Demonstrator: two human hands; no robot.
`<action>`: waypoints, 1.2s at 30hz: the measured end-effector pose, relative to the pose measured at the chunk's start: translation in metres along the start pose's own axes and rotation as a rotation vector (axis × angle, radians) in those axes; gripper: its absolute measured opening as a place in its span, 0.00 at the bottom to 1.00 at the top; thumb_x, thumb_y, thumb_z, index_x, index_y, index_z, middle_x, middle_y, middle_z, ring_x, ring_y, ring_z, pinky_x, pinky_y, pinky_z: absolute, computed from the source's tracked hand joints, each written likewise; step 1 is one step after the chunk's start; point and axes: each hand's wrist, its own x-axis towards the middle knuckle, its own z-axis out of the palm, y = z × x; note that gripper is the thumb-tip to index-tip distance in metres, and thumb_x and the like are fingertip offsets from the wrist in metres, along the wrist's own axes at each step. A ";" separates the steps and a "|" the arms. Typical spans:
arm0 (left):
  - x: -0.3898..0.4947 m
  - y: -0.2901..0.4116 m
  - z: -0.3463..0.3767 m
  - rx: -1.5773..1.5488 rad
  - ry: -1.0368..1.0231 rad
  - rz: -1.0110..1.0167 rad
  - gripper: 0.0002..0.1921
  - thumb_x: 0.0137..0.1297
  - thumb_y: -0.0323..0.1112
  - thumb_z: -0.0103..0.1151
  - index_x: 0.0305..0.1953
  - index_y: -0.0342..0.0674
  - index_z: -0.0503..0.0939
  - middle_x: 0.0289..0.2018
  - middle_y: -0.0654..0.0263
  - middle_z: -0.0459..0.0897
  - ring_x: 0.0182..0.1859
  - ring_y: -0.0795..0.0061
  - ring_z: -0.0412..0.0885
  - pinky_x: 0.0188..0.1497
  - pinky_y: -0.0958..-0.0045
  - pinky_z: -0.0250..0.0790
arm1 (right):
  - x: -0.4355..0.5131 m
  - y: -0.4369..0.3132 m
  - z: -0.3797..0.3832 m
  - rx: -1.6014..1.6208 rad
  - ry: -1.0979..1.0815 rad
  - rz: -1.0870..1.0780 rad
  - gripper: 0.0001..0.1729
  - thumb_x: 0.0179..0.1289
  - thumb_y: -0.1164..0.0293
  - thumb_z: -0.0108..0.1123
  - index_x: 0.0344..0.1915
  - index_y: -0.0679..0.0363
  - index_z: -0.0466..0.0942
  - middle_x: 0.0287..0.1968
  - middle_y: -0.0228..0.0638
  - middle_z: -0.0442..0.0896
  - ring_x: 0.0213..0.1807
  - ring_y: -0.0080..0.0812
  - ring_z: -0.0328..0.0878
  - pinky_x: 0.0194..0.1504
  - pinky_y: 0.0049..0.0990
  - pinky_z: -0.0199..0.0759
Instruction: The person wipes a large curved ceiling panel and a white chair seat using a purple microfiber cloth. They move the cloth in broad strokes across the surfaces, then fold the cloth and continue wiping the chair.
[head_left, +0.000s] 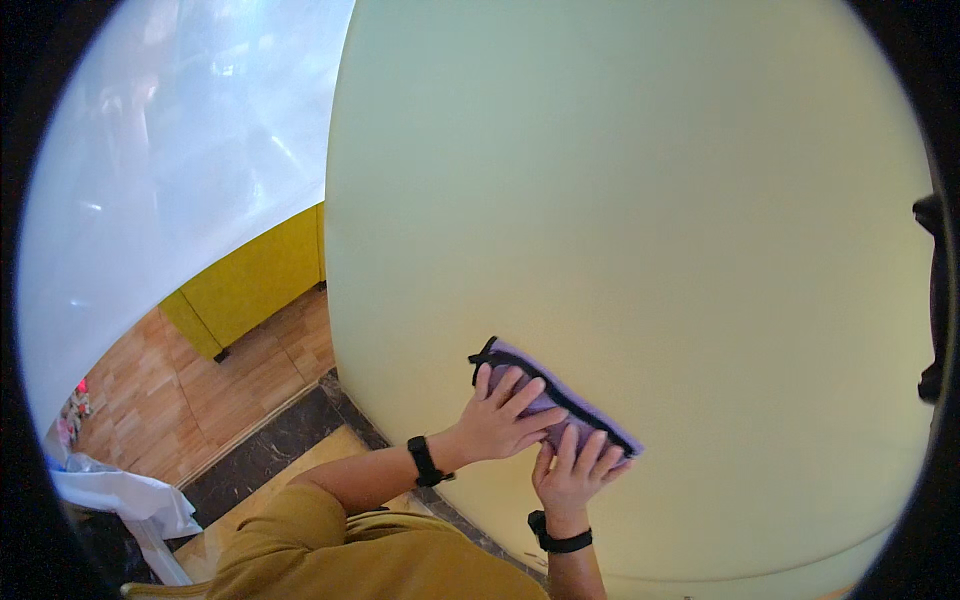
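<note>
A purple zippered pouch (581, 409) with a black zipper and black end tabs lies slantwise on a pale greenish-yellow tabletop (622, 225). My left hand (499, 420) rests flat on the pouch's left part, fingers spread. On its lower right part my right hand (577, 469) lies with its fingers pointing up the picture. Both palms face down and neither hand's fingers wrap around the pouch. A black band sits on each wrist.
Translucent white sheeting (180, 135) hangs at the left. Below it are a yellow-green piece of furniture (255, 277) and a wood-patterned floor (142, 390). White plastic (127, 499) lies at the lower left. Dark objects (930, 300) stand at the table's right edge.
</note>
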 end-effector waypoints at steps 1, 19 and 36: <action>-0.005 -0.003 -0.001 0.047 0.025 0.029 0.21 0.48 0.53 0.60 0.47 0.67 0.75 0.60 0.60 0.56 0.58 0.49 0.55 0.57 0.37 0.40 | -0.001 -0.004 0.002 -0.019 -0.013 -0.001 0.17 0.59 0.57 0.48 0.45 0.50 0.74 0.54 0.44 0.65 0.65 0.56 0.45 0.62 0.64 0.27; -0.017 -0.053 -0.004 0.009 -0.118 -0.038 0.21 0.51 0.57 0.56 0.47 0.64 0.74 0.60 0.56 0.57 0.63 0.36 0.47 0.59 0.33 0.33 | 0.026 -0.045 0.025 -0.014 0.026 -0.005 0.24 0.64 0.57 0.45 0.55 0.58 0.68 0.66 0.50 0.52 0.70 0.57 0.34 0.64 0.59 0.25; -0.010 -0.079 0.000 0.047 0.033 -0.066 0.22 0.52 0.55 0.55 0.49 0.59 0.73 0.64 0.48 0.51 0.66 0.37 0.43 0.62 0.35 0.29 | 0.063 -0.058 0.030 0.113 0.003 0.018 0.19 0.59 0.66 0.49 0.49 0.62 0.73 0.58 0.49 0.66 0.65 0.59 0.48 0.63 0.61 0.22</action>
